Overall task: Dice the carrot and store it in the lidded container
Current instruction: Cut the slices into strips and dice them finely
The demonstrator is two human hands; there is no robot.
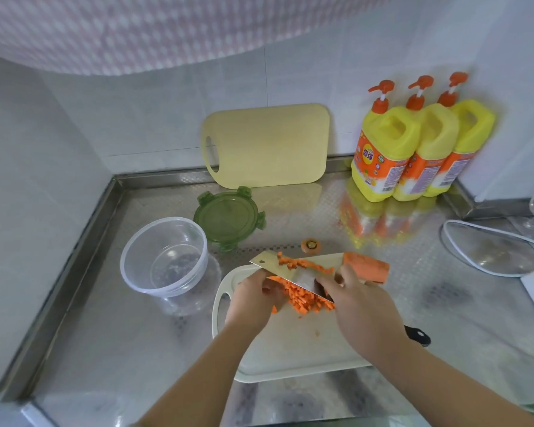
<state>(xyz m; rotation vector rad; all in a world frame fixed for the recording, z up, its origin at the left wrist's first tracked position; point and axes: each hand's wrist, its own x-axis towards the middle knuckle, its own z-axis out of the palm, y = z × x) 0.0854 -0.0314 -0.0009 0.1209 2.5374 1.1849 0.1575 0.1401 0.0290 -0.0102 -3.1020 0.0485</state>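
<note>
Left hand: fingers together, cupped against the diced carrot on the white cutting board, apparently herding it onto the cleaver, which is tilted low as a scoop. Right hand wraps the handle. An uncut carrot piece lies at the board's far edge (more dicing likely). The container stands open just left of the board for loading, with its lid behind.

container left of board
</note>
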